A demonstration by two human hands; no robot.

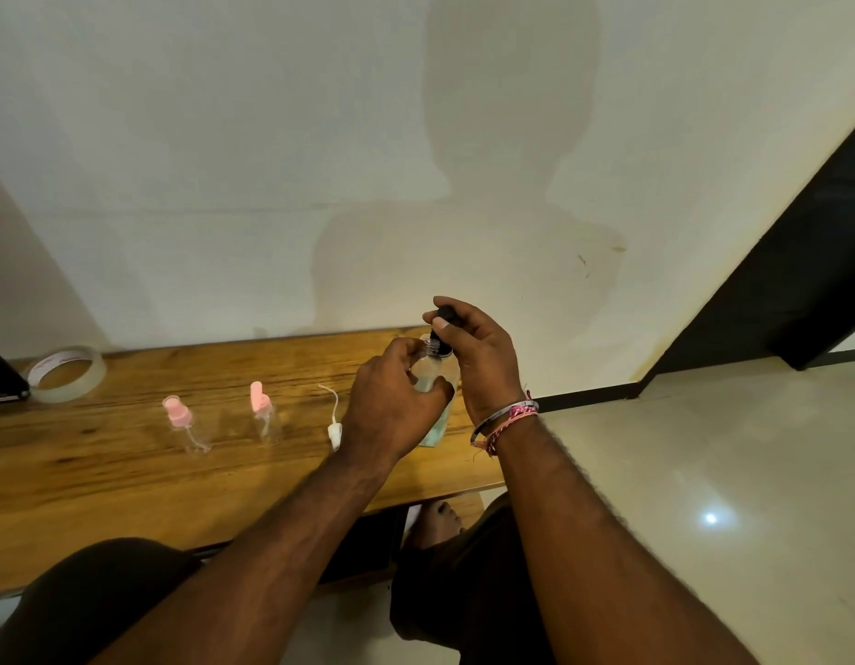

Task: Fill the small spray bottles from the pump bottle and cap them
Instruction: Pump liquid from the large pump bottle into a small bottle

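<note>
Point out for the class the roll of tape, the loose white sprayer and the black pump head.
roll of tape (66, 374): head view, on its clear outer band.
white sprayer (334, 432): head view, on its cap end.
black pump head (445, 313): head view, on its top.

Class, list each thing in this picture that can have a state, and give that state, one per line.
Small spray bottle: uncapped, held by the left hand.
Pump bottle: upright, pump head under the right hand.
Left pink-capped bottle: capped.
Right pink-capped bottle: capped.
White sprayer cap: off, lying on the table.
</note>
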